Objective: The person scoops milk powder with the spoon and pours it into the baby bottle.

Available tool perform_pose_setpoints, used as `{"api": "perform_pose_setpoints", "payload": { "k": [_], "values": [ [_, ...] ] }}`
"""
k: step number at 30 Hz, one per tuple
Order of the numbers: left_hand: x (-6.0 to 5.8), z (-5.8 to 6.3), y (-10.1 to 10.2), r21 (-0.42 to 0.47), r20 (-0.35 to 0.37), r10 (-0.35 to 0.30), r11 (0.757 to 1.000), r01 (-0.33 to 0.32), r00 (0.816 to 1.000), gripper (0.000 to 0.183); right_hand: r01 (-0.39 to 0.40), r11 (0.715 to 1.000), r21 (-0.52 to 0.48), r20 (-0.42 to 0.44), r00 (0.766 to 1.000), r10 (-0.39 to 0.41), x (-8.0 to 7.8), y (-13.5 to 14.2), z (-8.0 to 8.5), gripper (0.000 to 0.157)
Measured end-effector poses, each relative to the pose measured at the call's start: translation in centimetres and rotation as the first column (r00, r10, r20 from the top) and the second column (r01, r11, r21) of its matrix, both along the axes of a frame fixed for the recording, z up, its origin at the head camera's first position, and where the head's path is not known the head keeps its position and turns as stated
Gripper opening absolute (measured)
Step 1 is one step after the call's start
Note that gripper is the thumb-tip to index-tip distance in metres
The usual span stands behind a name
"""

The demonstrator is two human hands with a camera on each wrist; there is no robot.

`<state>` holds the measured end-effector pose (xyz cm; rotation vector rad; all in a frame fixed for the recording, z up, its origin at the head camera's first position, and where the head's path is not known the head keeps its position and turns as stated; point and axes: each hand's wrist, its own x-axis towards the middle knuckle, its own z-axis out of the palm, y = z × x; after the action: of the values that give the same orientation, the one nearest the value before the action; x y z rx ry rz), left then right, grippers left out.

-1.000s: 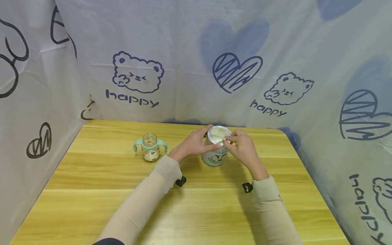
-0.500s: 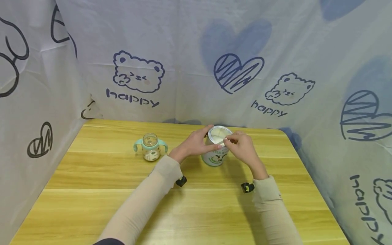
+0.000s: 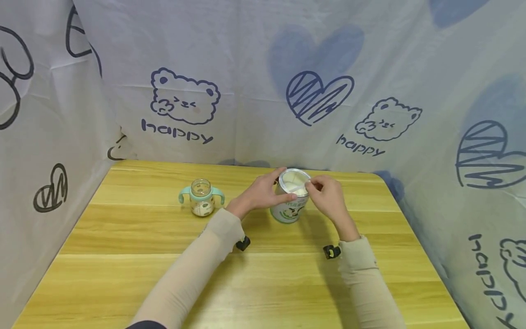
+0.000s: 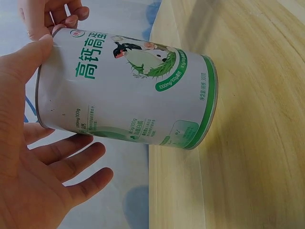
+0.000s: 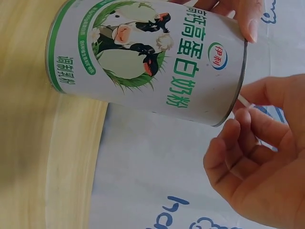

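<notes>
A white milk powder can [image 3: 289,211] with green lettering and a cow picture stands upright on the table, its top uncovered and pale inside. My left hand [image 3: 260,193] grips it just below the rim, thumb on the front and fingers round the far side. At the rim's right side, my right hand [image 3: 328,197] pinches a thin white stick-like piece [image 5: 245,101] between thumb and forefinger. Its other end is hidden by the can, so its kind is unclear. The right hand's other fingers [image 5: 221,155] are bent beside the can's edge.
On the left of the can stands a baby bottle [image 3: 202,205] with mint green handles and no cap, with pale contents low inside. The wooden table [image 3: 263,283] meets a printed cloth [image 3: 250,114] at the back. A small black camera [image 3: 332,252] sits at the right wrist.
My right hand has moved slightly right, its fingertips from over the can's opening to the rim. The left hand and the can stay in place.
</notes>
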<state>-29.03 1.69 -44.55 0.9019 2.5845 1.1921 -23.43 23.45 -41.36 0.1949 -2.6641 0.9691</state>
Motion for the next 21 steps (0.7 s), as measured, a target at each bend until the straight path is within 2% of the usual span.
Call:
{"api": "perform_pose_setpoints", "payload": {
  "k": [3,11,21],
  "values": [
    [0.03,0.07,0.1,0.0,0.0,-0.002,1.0,0.002,1.0,0.101,0.053,0.999,-0.002,-0.035,0.998,-0.054,-0.05,0.14,-0.15,0.023],
    [-0.03,-0.04,0.23,0.004,-0.011,0.001,1.0,-0.001,1.0,0.101,0.125,0.99,-0.06,-0.076,0.989,-0.129,0.05,0.56,-0.06,0.023],
    [0.09,0.02,0.01,0.005,-0.002,0.002,1.0,-0.002,1.0,0.102,0.173,0.968,-0.182,-0.001,0.984,-0.177,0.32,0.57,0.37,0.029]
  ]
}}
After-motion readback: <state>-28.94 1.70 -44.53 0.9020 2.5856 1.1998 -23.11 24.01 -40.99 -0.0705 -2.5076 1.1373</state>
